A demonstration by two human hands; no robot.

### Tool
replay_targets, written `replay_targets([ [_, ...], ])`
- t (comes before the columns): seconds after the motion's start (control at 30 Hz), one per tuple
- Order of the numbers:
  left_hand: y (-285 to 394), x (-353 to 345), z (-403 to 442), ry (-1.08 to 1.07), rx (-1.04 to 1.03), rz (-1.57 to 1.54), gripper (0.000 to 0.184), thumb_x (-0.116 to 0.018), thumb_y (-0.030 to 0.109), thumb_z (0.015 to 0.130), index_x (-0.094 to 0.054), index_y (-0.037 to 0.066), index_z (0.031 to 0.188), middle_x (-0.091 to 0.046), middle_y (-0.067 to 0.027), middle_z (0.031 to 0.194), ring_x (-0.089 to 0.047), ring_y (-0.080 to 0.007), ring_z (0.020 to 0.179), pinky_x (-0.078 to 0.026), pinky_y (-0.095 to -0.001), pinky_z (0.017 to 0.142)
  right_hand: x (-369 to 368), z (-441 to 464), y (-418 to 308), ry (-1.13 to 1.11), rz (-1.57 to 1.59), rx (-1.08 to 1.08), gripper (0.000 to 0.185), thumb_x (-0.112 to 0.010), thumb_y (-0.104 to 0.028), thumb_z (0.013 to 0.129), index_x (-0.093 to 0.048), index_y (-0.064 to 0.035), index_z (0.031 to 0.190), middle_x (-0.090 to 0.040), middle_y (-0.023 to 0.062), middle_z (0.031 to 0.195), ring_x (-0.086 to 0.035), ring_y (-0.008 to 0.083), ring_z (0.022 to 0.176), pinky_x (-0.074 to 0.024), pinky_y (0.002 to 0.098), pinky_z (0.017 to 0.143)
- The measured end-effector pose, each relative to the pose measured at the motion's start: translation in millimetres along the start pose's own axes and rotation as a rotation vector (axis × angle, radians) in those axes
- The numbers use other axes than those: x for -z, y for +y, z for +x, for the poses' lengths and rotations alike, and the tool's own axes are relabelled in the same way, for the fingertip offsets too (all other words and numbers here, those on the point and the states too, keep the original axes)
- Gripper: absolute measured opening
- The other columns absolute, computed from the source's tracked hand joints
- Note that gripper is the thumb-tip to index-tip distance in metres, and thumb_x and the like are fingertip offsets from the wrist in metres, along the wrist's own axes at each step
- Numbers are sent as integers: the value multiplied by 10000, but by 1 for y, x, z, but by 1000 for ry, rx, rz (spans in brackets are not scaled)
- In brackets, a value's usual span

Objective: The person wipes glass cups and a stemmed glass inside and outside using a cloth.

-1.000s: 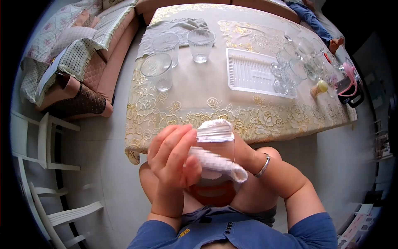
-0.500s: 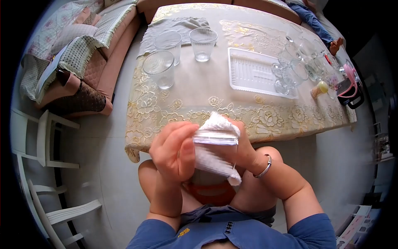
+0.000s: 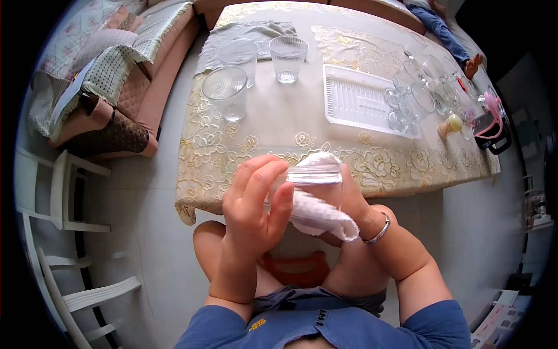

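Observation:
A ribbed clear drinking glass (image 3: 314, 178) lies sideways between my hands, just off the near edge of the table. My left hand (image 3: 253, 200) is closed around its left end, fingers over the top and thumb at the front. White cloth (image 3: 322, 216) wraps around the glass, and a loose fold hangs below at the right. My right hand (image 3: 353, 200) is closed on the cloth and glass from the right; most of its fingers are hidden behind them. A bracelet (image 3: 379, 228) circles my right wrist.
Several ribbed glasses, including a front one (image 3: 225, 96), stand on the table's left beside a grey cloth (image 3: 250, 38). A white plastic tray (image 3: 354, 119) lies right of centre. Stemmed glasses (image 3: 419, 96) crowd the right. Another person's legs (image 3: 439, 32) show at top right.
Both hands have moved slightly up and to the right with the glass. The loose fold of cloth has swung right and opened out.

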State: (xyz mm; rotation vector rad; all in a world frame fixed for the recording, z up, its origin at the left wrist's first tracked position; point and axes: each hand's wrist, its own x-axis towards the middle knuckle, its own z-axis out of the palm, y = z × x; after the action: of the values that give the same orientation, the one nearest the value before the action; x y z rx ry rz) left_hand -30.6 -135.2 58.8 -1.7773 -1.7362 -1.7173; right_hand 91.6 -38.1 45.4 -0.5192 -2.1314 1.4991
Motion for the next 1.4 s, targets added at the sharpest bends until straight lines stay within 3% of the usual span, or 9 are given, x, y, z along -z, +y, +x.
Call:
replay_targets([
  [0.2, 8, 13, 0, -260, 145, 166, 239, -534, 245, 838, -573, 11, 812, -578, -150, 744, -554, -313, 684, -448, -360, 594, -7, -6, 0, 51, 53, -67, 168, -653, -120, 740, -549, -9, 813, -583, 103, 736, -549, 171, 661, -449, 294, 609],
  [0.53, -6, 0, -7, -59, 182, -31, 232, -504, 196, 841, -595, 20, 721, -591, -126, 683, -550, -300, 595, -444, -343, 553, -9, -5, 2, 64, 121, -16, 156, -624, -58, 740, -509, -15, 836, -543, 98, 736, -515, 146, 666, -437, 287, 613],
  [0.67, -7, 1, -6, 11, 38, 2, 207, -485, 151, 807, -599, -15, 757, -590, -144, 690, -571, -298, 623, -462, -348, 572, -10, -5, 5, 79, 81, 46, 152, -625, -56, 739, -513, -14, 833, -545, 95, 751, -521, 139, 678, -437, 280, 614],
  [0.83, -6, 3, -7, 150, -197, 106, 250, -442, 147, 785, -607, -38, 815, -599, -146, 730, -586, -295, 666, -483, -348, 611, -14, -5, 0, 17, 305, -77, 113, -600, -26, 747, -539, -19, 842, -574, 45, 782, -516, 90, 703, -447, 254, 627],
  [0.97, 0, 4, -4, 50, -79, 178, 267, -427, 158, 802, -612, -24, 864, -606, -143, 775, -594, -288, 722, -478, -377, 695, -9, -4, -7, 13, 248, -234, 102, -593, -49, 768, -585, -10, 862, -599, 32, 791, -523, 76, 736, -457, 255, 640],
  [1.07, 6, 9, 3, -212, -40, 367, 391, -475, 349, 837, -600, -2, 953, -603, -150, 893, -587, -282, 819, -443, -426, 785, -2, -3, -4, 17, 220, -170, 105, -596, -56, 775, -584, -5, 866, -601, 45, 808, -525, 85, 737, -457, 256, 647],
  [1.17, 11, 10, 6, -346, -163, 198, 815, -472, 684, 635, -535, 22, 1105, -549, -168, 1066, -561, -282, 878, -409, -436, 837, 8, -4, -13, -43, 310, -112, 110, -593, -59, 786, -575, -5, 881, -597, 44, 818, -526, 92, 751, -456, 256, 657],
  [1.27, 19, 10, 8, -417, -165, 200, 757, -683, 483, 595, -488, 27, 1167, -551, -155, 1056, -568, -285, 850, -450, -376, 763, 17, -3, -11, -94, 307, -83, 115, -588, -54, 792, -568, -2, 893, -593, 40, 826, -525, 94, 764, -453, 252, 663],
  [1.4, 12, 0, -2, -338, -62, 132, 784, -812, 353, 502, -499, 27, 1143, -575, -173, 1028, -588, -299, 890, -468, -369, 775, 18, 0, -4, -78, 443, -194, 130, -561, -90, 831, -554, -8, 933, -582, 27, 831, -512, 74, 760, -447, 237, 674],
])
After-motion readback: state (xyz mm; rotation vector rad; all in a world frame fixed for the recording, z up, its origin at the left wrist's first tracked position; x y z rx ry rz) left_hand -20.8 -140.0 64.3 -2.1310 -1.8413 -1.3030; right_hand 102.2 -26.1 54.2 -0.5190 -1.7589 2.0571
